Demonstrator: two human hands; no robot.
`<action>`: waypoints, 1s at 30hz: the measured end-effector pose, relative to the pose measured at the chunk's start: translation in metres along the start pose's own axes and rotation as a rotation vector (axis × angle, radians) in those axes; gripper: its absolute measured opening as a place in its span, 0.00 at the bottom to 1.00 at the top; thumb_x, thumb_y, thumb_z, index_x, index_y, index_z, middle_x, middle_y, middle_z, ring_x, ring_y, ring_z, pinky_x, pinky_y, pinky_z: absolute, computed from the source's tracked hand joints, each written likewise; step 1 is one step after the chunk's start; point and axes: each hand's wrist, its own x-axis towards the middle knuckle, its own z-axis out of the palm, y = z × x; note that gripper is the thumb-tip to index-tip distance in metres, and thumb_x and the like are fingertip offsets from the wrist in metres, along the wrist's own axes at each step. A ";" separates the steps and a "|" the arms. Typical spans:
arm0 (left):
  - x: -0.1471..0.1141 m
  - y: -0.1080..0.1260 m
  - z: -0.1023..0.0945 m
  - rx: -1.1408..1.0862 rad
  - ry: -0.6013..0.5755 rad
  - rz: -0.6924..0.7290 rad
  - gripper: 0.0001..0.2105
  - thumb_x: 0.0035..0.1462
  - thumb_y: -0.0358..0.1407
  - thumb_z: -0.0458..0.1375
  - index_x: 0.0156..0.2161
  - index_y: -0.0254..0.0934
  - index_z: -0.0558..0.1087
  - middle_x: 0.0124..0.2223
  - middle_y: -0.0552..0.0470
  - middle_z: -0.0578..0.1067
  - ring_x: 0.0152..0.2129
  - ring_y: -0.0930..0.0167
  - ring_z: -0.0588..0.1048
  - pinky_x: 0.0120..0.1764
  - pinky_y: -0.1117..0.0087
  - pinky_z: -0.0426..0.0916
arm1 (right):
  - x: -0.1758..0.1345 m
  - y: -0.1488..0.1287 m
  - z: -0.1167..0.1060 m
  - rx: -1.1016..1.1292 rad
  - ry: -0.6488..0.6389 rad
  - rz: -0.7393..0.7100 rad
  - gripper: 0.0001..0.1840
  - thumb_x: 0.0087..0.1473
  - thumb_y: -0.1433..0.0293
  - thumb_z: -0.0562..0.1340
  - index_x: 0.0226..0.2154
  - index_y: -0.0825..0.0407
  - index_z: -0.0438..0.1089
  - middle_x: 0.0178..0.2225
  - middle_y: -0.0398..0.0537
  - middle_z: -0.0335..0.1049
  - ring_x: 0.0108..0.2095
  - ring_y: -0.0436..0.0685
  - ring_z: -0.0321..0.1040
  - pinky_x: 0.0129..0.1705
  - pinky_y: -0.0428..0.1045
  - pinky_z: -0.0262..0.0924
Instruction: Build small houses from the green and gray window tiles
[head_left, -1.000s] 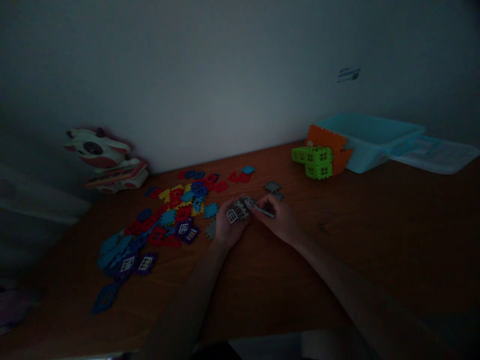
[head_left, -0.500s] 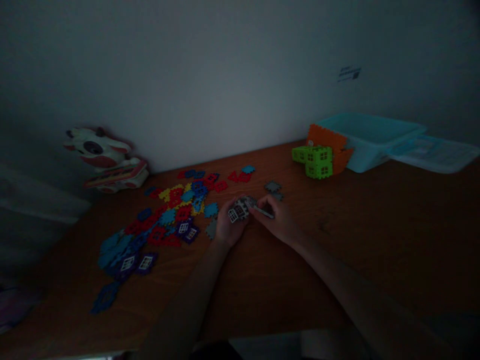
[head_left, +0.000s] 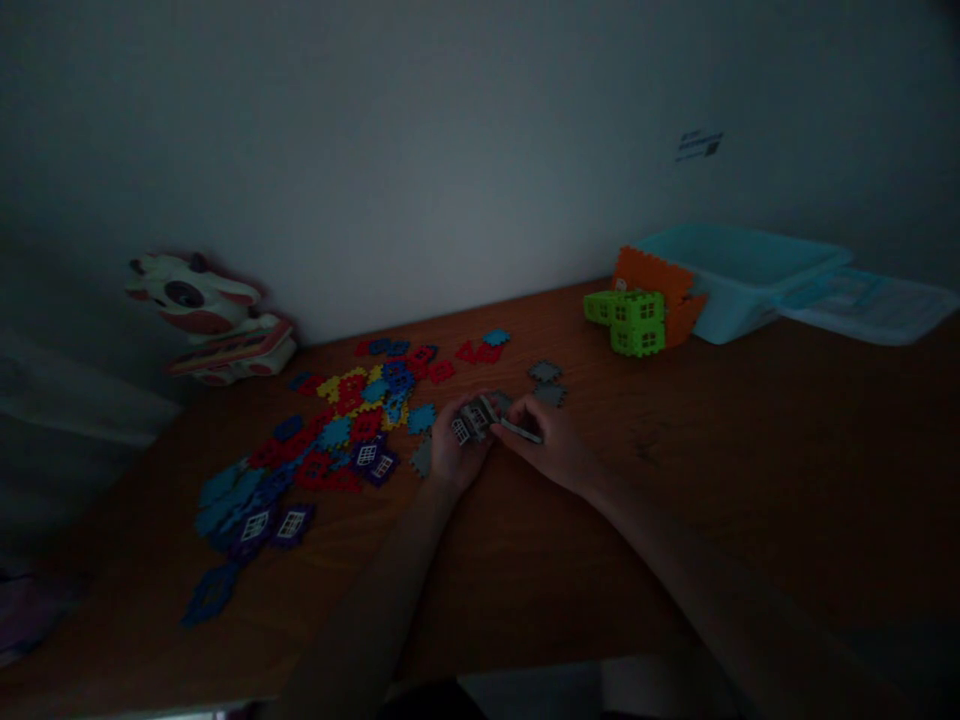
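Note:
My left hand (head_left: 455, 455) is closed round a small assembly of grey building tiles (head_left: 478, 415) with white window frames. Between the thumb and fingers of my right hand (head_left: 551, 440) is a flat grey building tile (head_left: 523, 430), seen nearly edge-on. Its inner end is close to the assembly; whether the two are joined I cannot tell in the dim light. Behind my right hand lie loose grey tiles (head_left: 545, 372), and another grey tile (head_left: 423, 457) is beside my left wrist.
Many red, blue and yellow tiles (head_left: 352, 395) spread across the table's left side, with purple window tiles (head_left: 292, 524) nearer me. A cow toy keyboard (head_left: 232, 355) stands behind them. At the back right are a green tile structure (head_left: 637, 325), orange tiles (head_left: 651, 275), a bin (head_left: 742, 290) and its lid (head_left: 874, 308).
The grey assembly has turned slightly in my left hand. My right hand and its tile have shifted a little, the tile now tilted differently against the assembly.

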 end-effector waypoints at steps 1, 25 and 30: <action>0.000 0.000 -0.001 0.006 -0.002 0.002 0.09 0.54 0.35 0.58 0.36 0.32 0.78 0.32 0.46 0.79 0.27 0.69 0.78 0.31 0.72 0.73 | 0.000 0.000 0.000 -0.002 -0.006 -0.007 0.12 0.57 0.58 0.65 0.32 0.47 0.64 0.30 0.42 0.68 0.29 0.54 0.64 0.30 0.49 0.58; 0.002 0.000 -0.005 -0.104 -0.066 -0.085 0.19 0.48 0.34 0.52 0.43 0.29 0.77 0.30 0.41 0.77 0.21 0.70 0.72 0.14 0.79 0.56 | 0.000 -0.004 0.000 -0.002 0.040 0.011 0.11 0.57 0.58 0.64 0.34 0.46 0.65 0.31 0.43 0.71 0.30 0.55 0.68 0.31 0.49 0.61; 0.004 -0.001 -0.007 -0.119 -0.087 -0.074 0.16 0.48 0.33 0.51 0.38 0.27 0.77 0.31 0.41 0.77 0.21 0.70 0.72 0.15 0.78 0.57 | 0.002 -0.004 -0.002 -0.002 0.044 -0.011 0.12 0.60 0.59 0.62 0.45 0.45 0.69 0.41 0.48 0.76 0.38 0.59 0.73 0.40 0.53 0.65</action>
